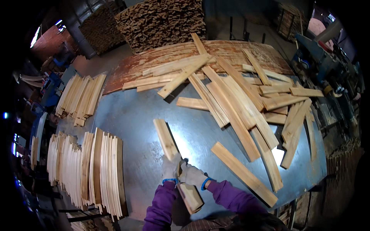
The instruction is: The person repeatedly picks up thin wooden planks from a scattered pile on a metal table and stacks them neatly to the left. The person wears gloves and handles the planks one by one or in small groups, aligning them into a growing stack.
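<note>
Hands, left hand (pixel 170 168) and right hand (pixel 191 174), clasp one wooden slat (pixel 175 161) over the worktop (pixel 135 115); sorting looks underway, placement onto the edge-stacked slats (pixel 96 169) needing alignment.

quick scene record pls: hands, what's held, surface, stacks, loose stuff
left hand: gloved, gripping the held wooden slat
right hand: gloved, gripping the same slat beside the left
held slat: runs from the person's body out over the table
surface: grey metal table
stacks: slats on edge at left; flat bundle farther back
loose slats: scattered pile at right
background: stacked wood
</note>
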### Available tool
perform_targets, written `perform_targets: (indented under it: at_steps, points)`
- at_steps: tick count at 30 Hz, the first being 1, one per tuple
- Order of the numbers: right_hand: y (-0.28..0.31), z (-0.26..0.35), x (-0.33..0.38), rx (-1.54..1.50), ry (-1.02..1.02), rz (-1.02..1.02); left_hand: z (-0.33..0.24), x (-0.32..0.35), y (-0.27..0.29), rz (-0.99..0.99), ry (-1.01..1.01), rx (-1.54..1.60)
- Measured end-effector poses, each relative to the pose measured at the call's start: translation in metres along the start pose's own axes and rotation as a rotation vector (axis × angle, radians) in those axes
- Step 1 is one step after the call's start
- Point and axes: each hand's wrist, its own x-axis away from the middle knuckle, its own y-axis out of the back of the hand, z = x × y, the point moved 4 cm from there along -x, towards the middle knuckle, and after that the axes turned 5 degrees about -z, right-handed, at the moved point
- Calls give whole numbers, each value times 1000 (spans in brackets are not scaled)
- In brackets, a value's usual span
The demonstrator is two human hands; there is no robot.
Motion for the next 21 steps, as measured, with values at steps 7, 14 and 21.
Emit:
perform_targets:
  at_steps: [7, 14, 21]
  points:
    - [176, -11, -263, -833, 138, -274, -21, -15, 48, -158, -63, -214]
    - [238, -22, -398, -1582, 96, -586, -9, -66, 25, -232, -39, -674]
    - [157, -28, -238, -1506, 113, -259, 4, -67, 33, -254, -1, -630]
